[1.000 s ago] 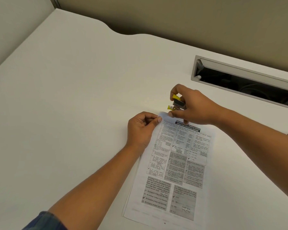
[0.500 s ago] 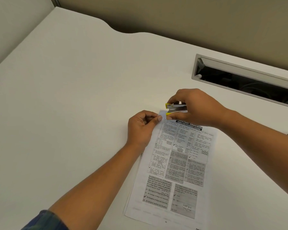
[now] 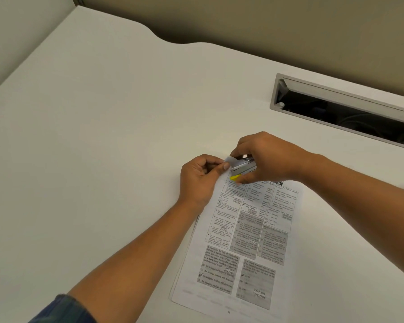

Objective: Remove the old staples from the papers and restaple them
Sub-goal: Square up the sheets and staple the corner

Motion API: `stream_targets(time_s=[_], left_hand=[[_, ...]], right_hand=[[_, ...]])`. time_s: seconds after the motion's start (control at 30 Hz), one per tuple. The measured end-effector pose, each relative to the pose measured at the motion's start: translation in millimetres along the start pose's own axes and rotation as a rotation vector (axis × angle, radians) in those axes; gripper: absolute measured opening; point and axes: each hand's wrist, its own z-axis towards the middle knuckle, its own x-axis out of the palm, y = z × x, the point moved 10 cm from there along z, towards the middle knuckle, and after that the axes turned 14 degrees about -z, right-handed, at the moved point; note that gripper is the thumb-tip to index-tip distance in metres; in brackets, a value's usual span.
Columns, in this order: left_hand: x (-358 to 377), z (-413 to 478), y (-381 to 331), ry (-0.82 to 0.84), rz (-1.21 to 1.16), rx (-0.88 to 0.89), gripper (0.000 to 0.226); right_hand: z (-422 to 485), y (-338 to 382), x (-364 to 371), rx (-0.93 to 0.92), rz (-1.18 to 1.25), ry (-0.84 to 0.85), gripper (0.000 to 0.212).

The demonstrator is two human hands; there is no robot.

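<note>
step: restapling, likely | papers (image 3: 233,241) flat on tabletop (image 3: 103,148), top-left corner lifted | left hand (image 3: 200,180) pinches that corner | right hand (image 3: 264,159) grips stapler (image 3: 243,167), mouth over corner | next: seat corner fully, squeeze

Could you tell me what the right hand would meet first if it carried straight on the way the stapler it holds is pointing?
Probably the lifted corner of the papers, then the left hand pinching it; depth is unclear.
</note>
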Motion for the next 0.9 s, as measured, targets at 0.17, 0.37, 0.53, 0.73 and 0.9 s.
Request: stream_targets(time_s=[0.17,0.37,0.53,0.73,0.9], left_hand=[[0,1,-1,0.007,-0.005,0.029,0.022],[1,1,-4,0.014,0.0,0.044,0.021],[0,1,-3,0.004,-0.028,0.034,0.018],[-1,1,-3,-0.001,-0.048,0.039,0.017],[0,0,-7,0.008,-0.054,0.046,0.018]], right_hand=[[0,-3,-6,0.019,-0.058,-0.067,0.044],[1,-7,-7,0.039,0.033,-0.083,0.041],[3,-4,-6,0.015,0.014,-0.094,0.037],[3,0,-9,0.003,0.008,-0.106,0.03],[1,2,-12,0.013,-0.04,-0.155,0.025]])
